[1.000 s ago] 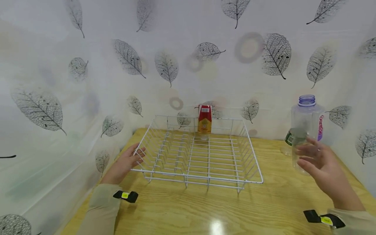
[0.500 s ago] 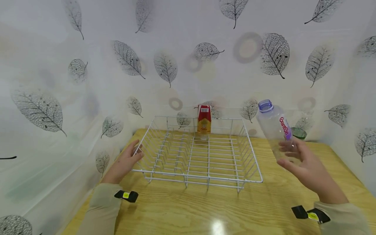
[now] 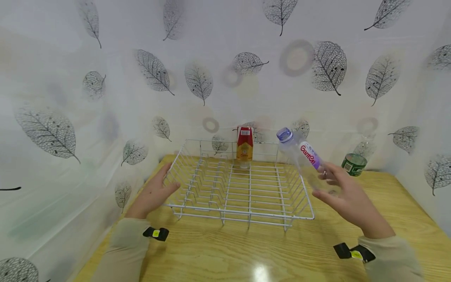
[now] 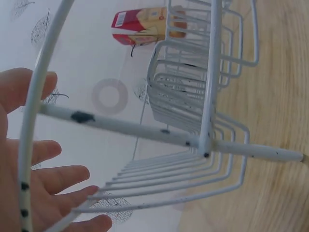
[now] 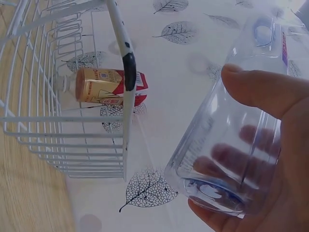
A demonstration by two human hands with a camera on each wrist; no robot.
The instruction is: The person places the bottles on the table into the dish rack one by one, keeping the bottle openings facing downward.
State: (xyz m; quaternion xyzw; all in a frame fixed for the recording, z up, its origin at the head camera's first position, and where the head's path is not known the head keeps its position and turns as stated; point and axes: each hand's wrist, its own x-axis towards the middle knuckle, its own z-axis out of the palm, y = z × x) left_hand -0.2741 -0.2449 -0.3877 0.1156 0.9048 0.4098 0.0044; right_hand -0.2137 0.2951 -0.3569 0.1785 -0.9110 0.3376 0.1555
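My right hand [image 3: 347, 196] grips a clear plastic bottle [image 3: 299, 154] near its base, thumb on one side and fingers curled round the other. The capless bottle has a purple neck and a "Gamen" label. It tilts left, its neck over the right side of a white wire dish rack [image 3: 250, 214]. At the rack's left side is my left hand [image 3: 151, 196], fingers extended and thumb spread. The left wrist view shows those fingers [image 4: 65, 179] straight behind the chipped rim. A red and yellow package [image 3: 244, 145] stands neck down at the rack's back.
Behind my right hand, a clear bottle with a green label [image 3: 354, 164] stands on the wooden table [image 3: 211, 250]. A leaf-patterned sheet [image 3: 225, 90] hangs along the back and sides.
My right hand has brought the clear bottle leftward from the table's right side to the rack, tilting it left. The left hand's fingers have spread at the rack's side.
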